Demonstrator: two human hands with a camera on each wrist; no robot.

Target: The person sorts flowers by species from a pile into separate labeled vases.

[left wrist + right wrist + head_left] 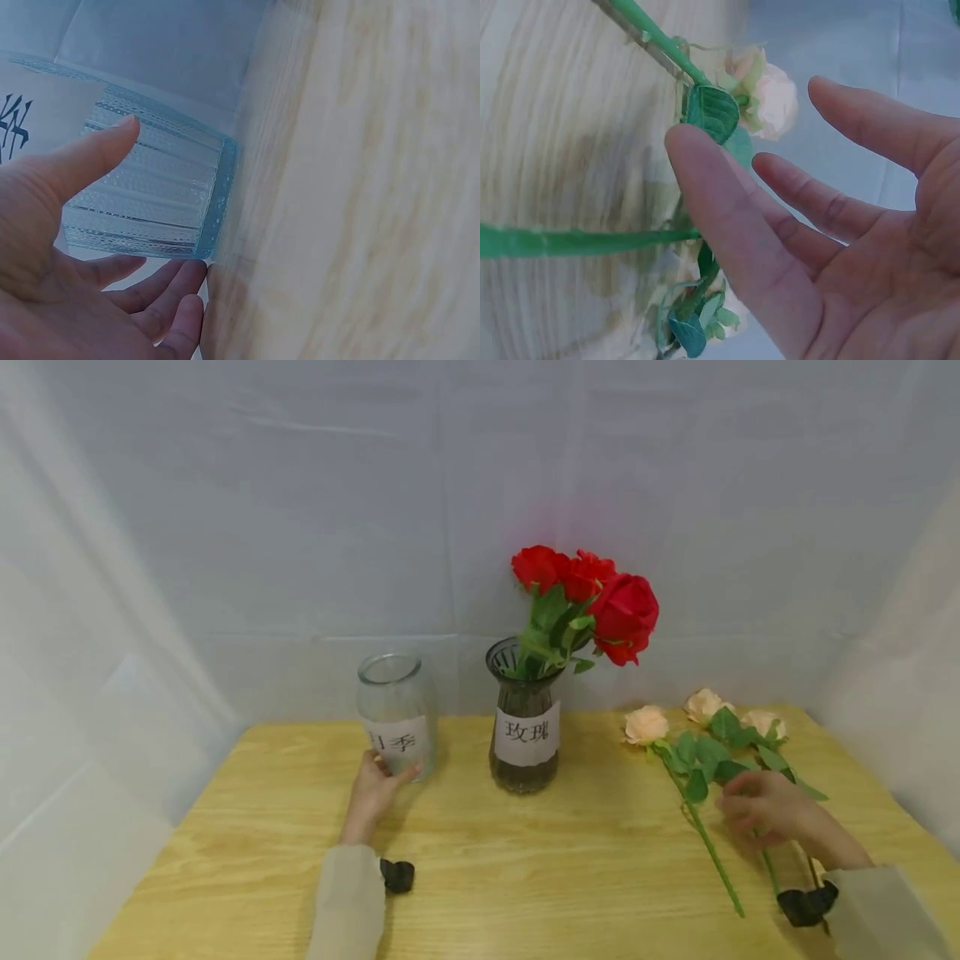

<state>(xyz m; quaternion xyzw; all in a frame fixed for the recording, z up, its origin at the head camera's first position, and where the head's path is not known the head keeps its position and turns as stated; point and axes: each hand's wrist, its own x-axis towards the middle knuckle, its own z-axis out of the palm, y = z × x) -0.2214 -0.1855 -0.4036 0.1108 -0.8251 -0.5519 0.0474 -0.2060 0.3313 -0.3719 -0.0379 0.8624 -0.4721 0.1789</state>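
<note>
Sorting by size: what stands, what lies, where to hold

Desk: wood-grained, bearing all items below.

Dark vase: upright towards the back, holding three red flowers that lean right. Ribbed glass by the look of it; judged top-heavy, so best taken by the body.

Pale flowers, three: lying on the right of the desk, blooms to the back, stems towards the near edge. Judged very light; petals soft and easily crushed, stems springy and fairly stiff. Leaves may snag on one another. Recommended hold: a pinch on the bare stem, below the leaves.

Jar: clear glass, upright, left of the dark vase and apart from it. Judged rigid, breakable, heavier than the flowers; smooth glass may slip, though the ribbing low down should help. Recommended hold: round the lower body, not the rim.

Left hand: at the jar's lower left. Fingers loosely spread, thumb across the front, the others along the side; no firm squeeze shown, and how far they touch cannot be told.

Right hand: over the stems. Fingers released, slightly bent and parted, grasping nothing.

Paper labels, two: one per vessel, printed with characters; likely to crease if rubbed.
</note>
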